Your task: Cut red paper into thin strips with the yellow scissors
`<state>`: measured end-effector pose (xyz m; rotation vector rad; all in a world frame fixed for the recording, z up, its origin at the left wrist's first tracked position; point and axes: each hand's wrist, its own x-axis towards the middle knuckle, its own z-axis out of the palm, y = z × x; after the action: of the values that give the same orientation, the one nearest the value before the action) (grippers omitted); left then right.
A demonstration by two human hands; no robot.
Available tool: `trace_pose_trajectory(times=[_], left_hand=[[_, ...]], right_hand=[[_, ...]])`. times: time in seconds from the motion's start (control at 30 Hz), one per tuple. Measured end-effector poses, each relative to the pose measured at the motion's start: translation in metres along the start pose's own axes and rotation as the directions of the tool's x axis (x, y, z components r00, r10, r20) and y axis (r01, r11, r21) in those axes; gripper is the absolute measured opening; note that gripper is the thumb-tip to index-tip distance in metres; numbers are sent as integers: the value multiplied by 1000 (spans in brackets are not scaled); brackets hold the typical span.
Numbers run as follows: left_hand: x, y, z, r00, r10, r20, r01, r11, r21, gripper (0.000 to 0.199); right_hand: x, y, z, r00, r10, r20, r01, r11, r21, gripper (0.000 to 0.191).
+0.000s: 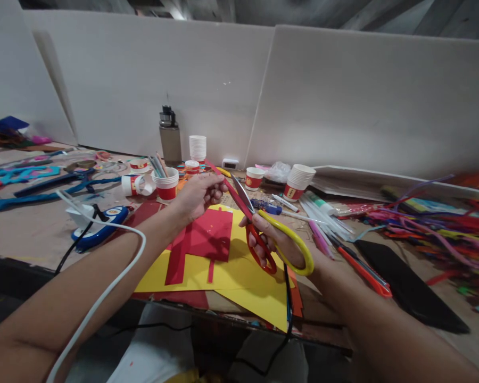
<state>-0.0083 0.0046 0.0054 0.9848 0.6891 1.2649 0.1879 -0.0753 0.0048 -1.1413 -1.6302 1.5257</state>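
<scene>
My left hand pinches a narrow red paper strip, which slants down to the right. In my right hand is a pair of scissors with one yellow and one red handle loop. Its blades point up and left along the strip, close to the left fingertips; whether they are cutting into it I cannot tell. Below the hands lie yellow paper sheets on the table, with a red paper piece on top. A wider red strip and a small thin red strip rest there too.
Stacked paper cups, a pencil-filled cup and a bottle stand toward the white panel. A box cutter, black phone-like slab and colourful strips lie right. A blue-white power strip with cables sits left.
</scene>
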Motion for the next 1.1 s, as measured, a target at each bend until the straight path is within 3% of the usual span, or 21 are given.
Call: trace_pose_trajectory(times=[0.17, 0.4, 1.1], left_hand=[[-2, -5, 1, 998, 61, 15, -62, 996, 70, 15], [-1, -5, 2, 1000, 6, 9, -6, 997, 73, 17], [-3, -8, 3, 1000, -13, 1, 13, 997, 71, 14]], right_hand=[[-2, 0, 3, 1000, -7, -17, 7, 1000, -26, 39], [-6, -5, 6, 996, 51, -69, -54, 997, -52, 38], [-2, 2, 7, 993, 56, -100, -59, 998, -32, 47]])
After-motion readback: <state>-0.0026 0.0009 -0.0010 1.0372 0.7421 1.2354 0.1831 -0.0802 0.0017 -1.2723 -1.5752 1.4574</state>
